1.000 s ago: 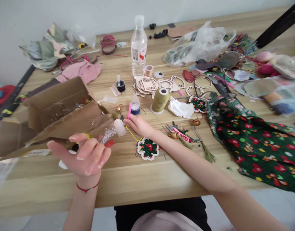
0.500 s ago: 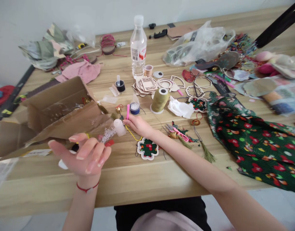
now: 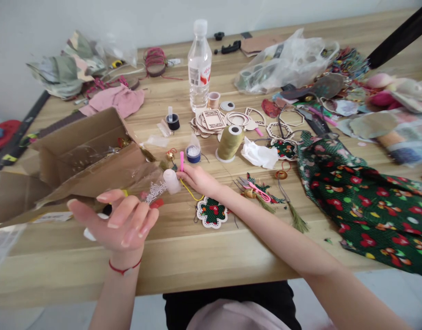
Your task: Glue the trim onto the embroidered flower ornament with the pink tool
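By the right hand [image 3: 200,179], its fingertips clamped together, a slim, smooth pink stick [image 3: 182,160] is held upright beside a frosted, cylindrical container [image 3: 171,182]. The left hand [image 3: 119,224] is held palm up, fingers loosely apart. A scalloped, fabric-faced clover [image 3: 211,213] is laid nearby.

pink stick [image 3: 182,158], green clover [image 3: 211,214] with red print, olive thread [image 3: 228,143], red-patterned green fabric [image 3: 365,206]
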Motion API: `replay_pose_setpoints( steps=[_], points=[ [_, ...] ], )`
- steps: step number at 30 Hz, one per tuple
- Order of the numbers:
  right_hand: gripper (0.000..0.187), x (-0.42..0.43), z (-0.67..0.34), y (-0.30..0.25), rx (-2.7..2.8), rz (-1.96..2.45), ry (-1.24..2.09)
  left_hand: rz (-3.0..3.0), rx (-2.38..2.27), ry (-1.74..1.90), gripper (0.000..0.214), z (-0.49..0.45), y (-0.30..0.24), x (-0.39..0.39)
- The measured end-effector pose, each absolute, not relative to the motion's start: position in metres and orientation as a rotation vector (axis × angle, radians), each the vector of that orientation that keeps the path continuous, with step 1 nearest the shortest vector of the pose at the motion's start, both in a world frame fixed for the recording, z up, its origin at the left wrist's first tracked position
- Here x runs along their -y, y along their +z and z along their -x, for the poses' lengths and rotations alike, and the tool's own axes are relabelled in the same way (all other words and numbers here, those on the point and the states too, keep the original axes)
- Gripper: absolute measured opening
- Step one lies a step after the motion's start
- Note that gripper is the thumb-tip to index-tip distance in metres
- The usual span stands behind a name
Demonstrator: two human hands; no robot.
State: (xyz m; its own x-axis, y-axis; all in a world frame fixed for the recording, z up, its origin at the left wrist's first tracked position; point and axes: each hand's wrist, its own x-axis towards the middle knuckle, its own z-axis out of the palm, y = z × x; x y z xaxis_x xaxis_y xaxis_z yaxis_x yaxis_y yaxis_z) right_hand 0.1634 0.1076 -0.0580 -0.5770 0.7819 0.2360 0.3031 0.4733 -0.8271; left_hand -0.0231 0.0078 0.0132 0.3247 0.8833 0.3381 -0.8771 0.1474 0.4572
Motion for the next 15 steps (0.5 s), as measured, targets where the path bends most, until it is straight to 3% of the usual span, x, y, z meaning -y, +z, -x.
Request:
replay_pose_setpoints(
  steps=[15],
  points=[
    [0.024, -0.111, -0.1633, -0.0642, 1.782, 0.855, 1.236, -0.773, -0.102, 1.336, 0.057, 0.0236, 0.0094, -0.0124]
  ],
)
